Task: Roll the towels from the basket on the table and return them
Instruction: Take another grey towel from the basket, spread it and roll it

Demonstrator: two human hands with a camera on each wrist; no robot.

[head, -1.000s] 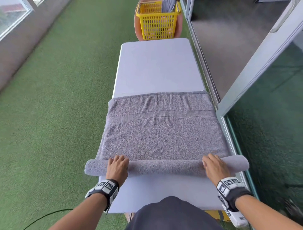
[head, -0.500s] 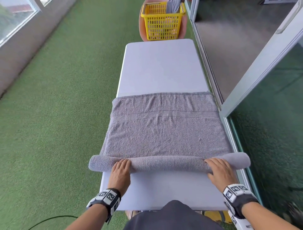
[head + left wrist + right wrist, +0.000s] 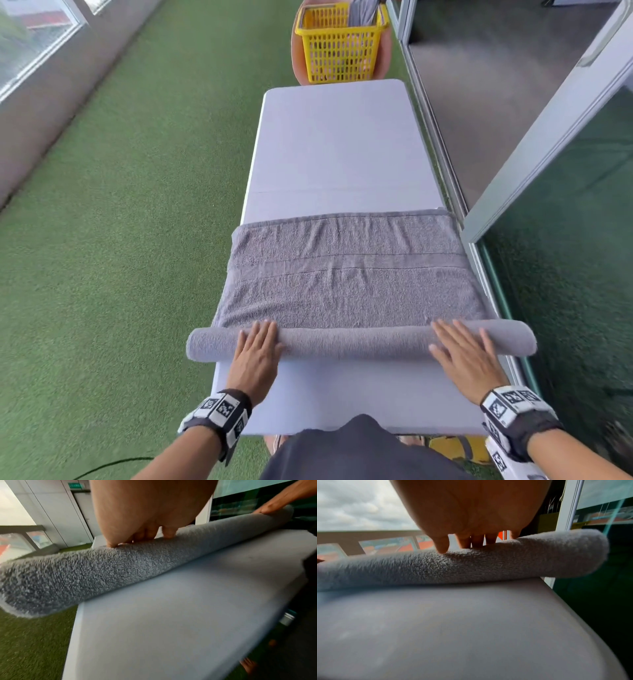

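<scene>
Now the grey towel (image 3: pixel 349 284) lies across the table's (image 3: pixel 332 144) near half, its roll fatter and farther along than a second ago; left hand (image 3: pixel 255 356) and right hand (image 3: pixel 467 358) press it flat-fingered, so rolling continues.

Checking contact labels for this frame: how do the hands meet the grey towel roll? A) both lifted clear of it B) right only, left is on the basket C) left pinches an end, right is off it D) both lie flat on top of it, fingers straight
D: the left hand and the right hand both press straight fingers on the towel roll, which lies on the table; the yellow basket stands untouched beyond the far end.
</scene>
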